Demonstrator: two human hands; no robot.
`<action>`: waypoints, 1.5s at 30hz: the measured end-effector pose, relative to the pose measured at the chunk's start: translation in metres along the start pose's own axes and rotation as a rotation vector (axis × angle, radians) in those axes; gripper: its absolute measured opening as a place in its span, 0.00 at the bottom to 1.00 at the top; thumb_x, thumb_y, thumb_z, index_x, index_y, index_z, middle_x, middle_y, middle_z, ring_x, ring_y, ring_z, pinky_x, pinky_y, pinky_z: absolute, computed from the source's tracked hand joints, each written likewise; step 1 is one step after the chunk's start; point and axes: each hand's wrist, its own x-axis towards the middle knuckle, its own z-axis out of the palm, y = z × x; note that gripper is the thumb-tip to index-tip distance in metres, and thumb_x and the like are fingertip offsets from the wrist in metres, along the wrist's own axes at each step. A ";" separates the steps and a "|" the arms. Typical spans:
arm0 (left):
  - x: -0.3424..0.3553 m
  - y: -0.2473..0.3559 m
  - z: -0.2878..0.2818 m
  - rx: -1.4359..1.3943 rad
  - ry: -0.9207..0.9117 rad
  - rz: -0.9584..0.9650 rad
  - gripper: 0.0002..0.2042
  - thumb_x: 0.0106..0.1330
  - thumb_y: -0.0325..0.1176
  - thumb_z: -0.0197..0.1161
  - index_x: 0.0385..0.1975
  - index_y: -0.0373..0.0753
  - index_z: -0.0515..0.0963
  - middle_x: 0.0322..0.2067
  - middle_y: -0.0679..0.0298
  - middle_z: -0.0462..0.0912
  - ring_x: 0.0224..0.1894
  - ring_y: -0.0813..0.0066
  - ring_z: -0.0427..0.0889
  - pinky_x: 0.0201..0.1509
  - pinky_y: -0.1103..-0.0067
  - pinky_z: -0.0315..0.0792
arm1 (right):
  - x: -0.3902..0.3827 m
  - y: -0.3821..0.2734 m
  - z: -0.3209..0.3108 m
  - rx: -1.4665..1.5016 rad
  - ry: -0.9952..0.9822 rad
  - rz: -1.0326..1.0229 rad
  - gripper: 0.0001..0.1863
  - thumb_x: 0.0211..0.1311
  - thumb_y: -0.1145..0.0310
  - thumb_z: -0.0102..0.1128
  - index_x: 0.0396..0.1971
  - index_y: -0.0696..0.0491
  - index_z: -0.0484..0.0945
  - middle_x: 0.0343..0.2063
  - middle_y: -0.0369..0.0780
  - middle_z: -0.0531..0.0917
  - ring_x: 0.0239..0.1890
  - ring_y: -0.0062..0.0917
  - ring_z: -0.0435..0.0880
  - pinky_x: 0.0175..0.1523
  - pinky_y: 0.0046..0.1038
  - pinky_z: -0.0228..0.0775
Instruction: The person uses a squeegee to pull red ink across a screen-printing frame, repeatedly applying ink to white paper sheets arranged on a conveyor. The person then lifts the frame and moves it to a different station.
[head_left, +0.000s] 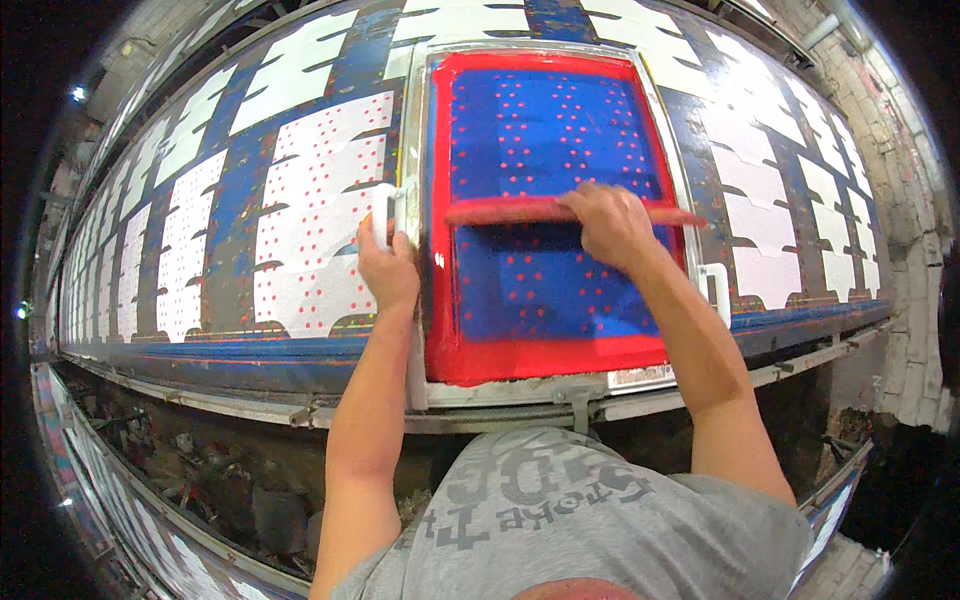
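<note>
A screen-printing frame (413, 300) lies on the long table in front of me, its blue mesh (550, 290) dotted with small red spots and bordered by wet red ink (550, 358). My right hand (612, 228) grips a red-coated squeegee (500, 211) that spans the mesh crosswise, a little above mid-height. At the frame's left side, my left hand (388, 265) has its fingers closed about the lower part of a white handle (384, 205). Just beyond it lie white fabric pieces (325, 215) printed with red dots.
A second white handle (717, 290) sits on the frame's right side. Plain white pieces (755, 220) lie to the right on the dark, paint-stained table. A metal rail (250, 405) runs along the near table edge. Another table (150, 530) with white pieces shows at lower left.
</note>
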 end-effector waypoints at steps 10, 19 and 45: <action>-0.004 0.016 0.001 0.010 -0.026 -0.207 0.27 0.71 0.21 0.64 0.70 0.28 0.71 0.55 0.48 0.88 0.57 0.60 0.89 0.61 0.67 0.82 | 0.205 0.132 0.040 -0.099 0.014 -0.027 0.17 0.62 0.69 0.60 0.50 0.46 0.88 0.46 0.47 0.91 0.51 0.47 0.91 0.55 0.52 0.84; -0.006 0.019 0.001 0.127 0.012 -0.107 0.27 0.71 0.20 0.64 0.71 0.29 0.71 0.57 0.47 0.86 0.58 0.59 0.88 0.62 0.67 0.82 | 0.286 0.181 0.034 -0.135 -0.005 0.004 0.22 0.61 0.69 0.59 0.55 0.45 0.87 0.51 0.50 0.90 0.55 0.50 0.89 0.61 0.54 0.81; -0.001 0.001 0.002 0.105 0.031 0.073 0.24 0.71 0.23 0.67 0.66 0.29 0.75 0.52 0.50 0.88 0.53 0.57 0.89 0.60 0.66 0.80 | 0.095 0.060 -0.014 -0.030 -0.257 -0.067 0.17 0.53 0.68 0.63 0.44 0.46 0.92 0.43 0.48 0.92 0.48 0.47 0.92 0.54 0.52 0.84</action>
